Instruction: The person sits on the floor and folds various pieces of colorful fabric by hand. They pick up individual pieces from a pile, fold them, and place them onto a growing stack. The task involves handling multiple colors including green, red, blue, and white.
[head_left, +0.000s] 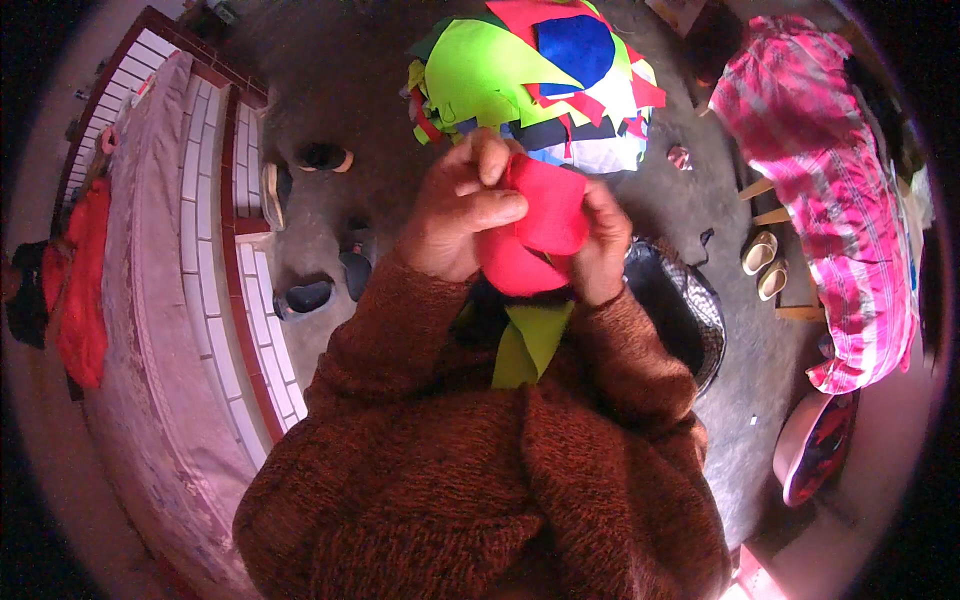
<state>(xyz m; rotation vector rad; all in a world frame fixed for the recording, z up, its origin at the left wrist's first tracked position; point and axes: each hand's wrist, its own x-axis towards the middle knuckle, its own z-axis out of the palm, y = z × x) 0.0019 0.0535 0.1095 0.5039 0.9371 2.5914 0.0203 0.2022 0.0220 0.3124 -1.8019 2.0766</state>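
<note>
A piece of bright red cloth (556,205) is stretched between my two hands, in front of my chest. My left hand (462,210) is closed at its left edge, thumb and index finger curled close together. On the other side my right hand (602,245) grips the right edge, its fingers partly hidden behind the cloth. A second rounded red part (520,268) hangs just below; whether it is a separate piece I cannot tell. Under the hands, a strip of olive-green cloth (535,345) lies against my brown knitted clothing.
Ahead on the floor stands a large heap of coloured cloth scraps (480,75). A dark bag (690,310) sits by my right arm. Pink checked fabric (790,130), pale shoes (760,253) and a pink basin (797,450) are at the right. Dark shoes (305,296) and a covered bed (150,300) lie left.
</note>
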